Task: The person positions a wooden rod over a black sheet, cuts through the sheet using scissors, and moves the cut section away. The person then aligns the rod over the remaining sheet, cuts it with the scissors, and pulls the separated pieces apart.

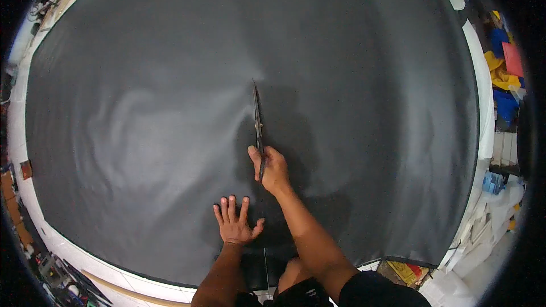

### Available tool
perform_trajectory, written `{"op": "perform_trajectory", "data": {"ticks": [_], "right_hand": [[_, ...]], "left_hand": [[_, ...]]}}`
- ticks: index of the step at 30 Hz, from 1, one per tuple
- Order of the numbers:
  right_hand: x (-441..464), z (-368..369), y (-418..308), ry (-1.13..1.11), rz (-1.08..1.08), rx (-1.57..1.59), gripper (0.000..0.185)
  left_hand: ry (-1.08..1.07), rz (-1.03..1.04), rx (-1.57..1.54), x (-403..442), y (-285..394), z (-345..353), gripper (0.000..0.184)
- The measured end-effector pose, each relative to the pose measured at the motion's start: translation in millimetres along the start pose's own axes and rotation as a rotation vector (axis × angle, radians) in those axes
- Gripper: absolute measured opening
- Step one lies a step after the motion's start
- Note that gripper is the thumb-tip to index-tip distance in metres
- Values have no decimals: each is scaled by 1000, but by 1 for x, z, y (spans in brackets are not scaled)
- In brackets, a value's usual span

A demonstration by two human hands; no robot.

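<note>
A pair of scissors (256, 105) is in my right hand (274, 170), the fingers wrapped round its handles. The blades point away from me over a large dark grey sheet (352, 108) that looks like smooth leatherette. They appear almost closed; I cannot tell whether they touch the sheet. My left hand (234, 228) lies flat on the sheet, nearer to me and left of the scissors, its fingers spread. Between my forearms, a thin pale line runs through the near part of the sheet.
White floor tiles (114, 261) show around the sheet. Blue, yellow and red items (503, 74) are piled at the right. Clear plastic wrapping (500, 210) lies below them. A colourful packet (406, 272) sits by the near right edge, and a small brown piece (26, 169) at the left edge.
</note>
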State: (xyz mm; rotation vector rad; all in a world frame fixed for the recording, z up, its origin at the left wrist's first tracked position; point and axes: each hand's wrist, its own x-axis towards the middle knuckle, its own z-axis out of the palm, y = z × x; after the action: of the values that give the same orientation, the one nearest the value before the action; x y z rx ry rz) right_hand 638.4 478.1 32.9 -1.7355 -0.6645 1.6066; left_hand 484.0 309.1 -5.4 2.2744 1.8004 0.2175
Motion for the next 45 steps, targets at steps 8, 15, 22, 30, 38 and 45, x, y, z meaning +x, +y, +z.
{"op": "perform_trajectory", "data": {"ticks": [8, 15, 22, 30, 38, 45], "right_hand": [[50, 8, -39, 23, -123, -47, 53], [56, 12, -37, 91, -85, -143, 57], [61, 13, -71, -17, -134, -1, 60], [97, 17, -65, 148, -146, -70, 57], [129, 20, -94, 117, -157, -54, 59], [199, 27, -141, 163, -143, -153, 61]], "left_hand": [[-41, 13, -5, 5, 1, -4, 82], [-32, 27, -14, 3, -2, -2, 84], [-13, 24, -39, 0, -3, -8, 81], [-70, -11, -57, 1, 5, -13, 81], [-89, -14, -81, -3, 4, -7, 83], [-60, 6, -29, -3, 1, -3, 84]]}}
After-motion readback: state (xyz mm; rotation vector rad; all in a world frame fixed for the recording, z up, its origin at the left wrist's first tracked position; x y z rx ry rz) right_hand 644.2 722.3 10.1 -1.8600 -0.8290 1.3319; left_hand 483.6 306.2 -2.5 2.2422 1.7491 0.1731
